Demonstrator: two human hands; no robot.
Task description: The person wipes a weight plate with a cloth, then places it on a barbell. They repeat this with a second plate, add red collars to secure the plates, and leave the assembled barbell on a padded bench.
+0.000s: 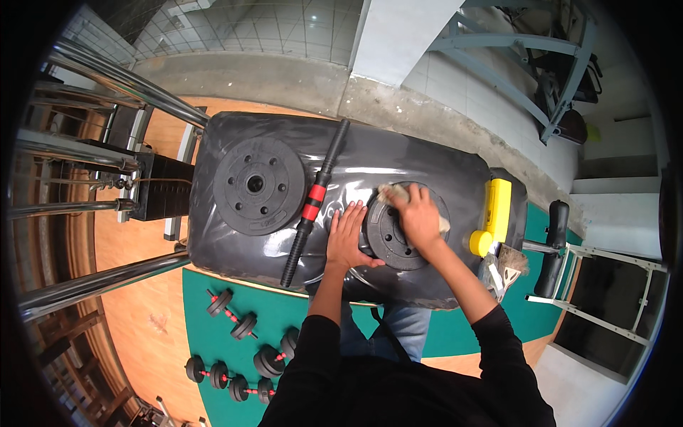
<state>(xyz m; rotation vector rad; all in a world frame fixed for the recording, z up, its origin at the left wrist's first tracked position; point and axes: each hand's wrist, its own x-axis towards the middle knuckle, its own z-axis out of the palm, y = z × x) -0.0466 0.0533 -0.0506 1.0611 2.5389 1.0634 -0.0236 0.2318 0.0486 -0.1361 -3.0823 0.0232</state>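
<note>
A small black weight plate (395, 257) lies flat on a black padded bench (420, 153) in front of me. My right hand (420, 219) is closed on a beige cloth (391, 193) and presses it against the plate's upper part. Flat on the bench at the plate's left edge rests my left hand (346, 238), fingers stretched out and the thumb reaching to the rim. Left of it, a black dumbbell bar with a red middle (313, 203) lies slanted across the pad. A larger weight plate (260, 203) is at the bench's left end.
A yellow bottle (498, 206) and a brush (513, 260) are at the bench's right end. Several dumbbells (244, 326) sit on the green mat (455, 331) below. Chrome machine rails (107, 285) stand at left, a grey metal frame (505, 44) at upper right.
</note>
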